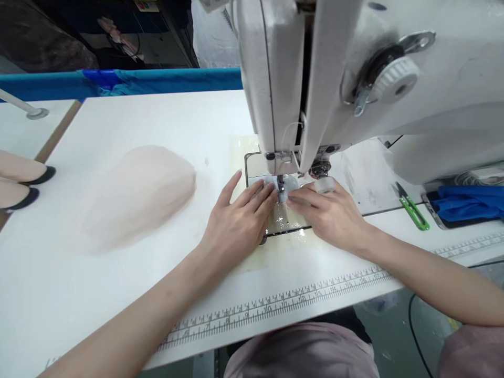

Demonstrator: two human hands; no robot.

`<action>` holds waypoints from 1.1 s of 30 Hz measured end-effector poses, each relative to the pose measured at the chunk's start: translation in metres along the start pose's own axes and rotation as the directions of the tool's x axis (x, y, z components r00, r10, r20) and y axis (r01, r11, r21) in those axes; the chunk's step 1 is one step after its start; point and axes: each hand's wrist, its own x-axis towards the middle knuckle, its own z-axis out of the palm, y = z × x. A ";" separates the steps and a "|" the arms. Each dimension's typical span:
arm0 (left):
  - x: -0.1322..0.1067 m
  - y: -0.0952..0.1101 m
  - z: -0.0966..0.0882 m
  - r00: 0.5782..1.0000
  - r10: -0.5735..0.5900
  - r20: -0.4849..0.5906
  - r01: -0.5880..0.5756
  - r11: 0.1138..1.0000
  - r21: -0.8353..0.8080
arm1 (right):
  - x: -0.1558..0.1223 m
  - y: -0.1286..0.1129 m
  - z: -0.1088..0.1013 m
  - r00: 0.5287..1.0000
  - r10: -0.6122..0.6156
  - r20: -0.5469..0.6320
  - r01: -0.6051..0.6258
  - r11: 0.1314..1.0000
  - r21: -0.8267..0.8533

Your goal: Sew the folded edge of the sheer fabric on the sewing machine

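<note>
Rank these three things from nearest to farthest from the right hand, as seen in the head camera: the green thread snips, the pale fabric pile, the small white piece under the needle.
From the right hand:
1. Small white piece, touching its fingertips, under the needle.
2. Green thread snips, to its right on the table.
3. Pale fabric pile, far left, beyond the left hand.

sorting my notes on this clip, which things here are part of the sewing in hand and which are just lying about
In use:
- small pale fabric piece under the needle
- left hand and right hand, flat on it
- white sewing machine

Lying about:
- sheer beige fabric pile
- green thread snips
- folded blue cloth
- printed ruler strip along the table edge
</note>
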 end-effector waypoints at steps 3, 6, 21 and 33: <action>0.001 0.000 -0.001 1.000 -0.013 -0.015 0.013 1.000 0.008 | 0.000 0.000 -0.002 1.000 0.006 0.013 -0.007 1.000 0.021; 0.002 0.000 -0.001 1.000 -0.025 -0.016 0.025 1.000 0.006 | 0.000 0.000 -0.003 1.000 -0.003 0.023 0.003 1.000 0.015; 0.006 -0.003 0.007 0.979 -0.194 0.054 0.200 0.968 -0.148 | 0.003 0.005 0.003 0.990 0.024 0.137 -0.024 1.000 -0.008; 0.005 -0.001 0.005 0.965 -0.254 0.066 0.261 0.953 -0.152 | 0.001 0.007 0.001 0.984 0.069 0.162 -0.073 0.997 0.019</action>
